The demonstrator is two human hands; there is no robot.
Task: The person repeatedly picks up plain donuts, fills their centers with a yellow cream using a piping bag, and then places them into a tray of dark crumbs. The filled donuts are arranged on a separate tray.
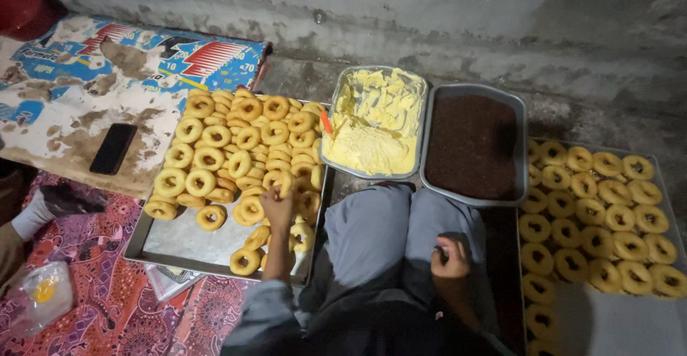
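On the concrete floor [315, 80] lie a metal tray of plain doughnuts [186, 245], a tin of yellow cream [418, 91], a tin of brown sprinkles [521, 141], another doughnut tray [615, 320] at the right edge, and a patterned mat [107, 284].

- Both hands are bare: the left hand [278, 204] and the right hand [451, 257] show no gloves, rings or bands.
- The left forearm is bare up to a grey-blue sleeve [261, 311], loosely bunched near the elbow.
- The legs are covered in the same soft, creased grey-blue cloth [401, 231].
- Nearest the camera the clothing looks darker, perhaps only from shadow.
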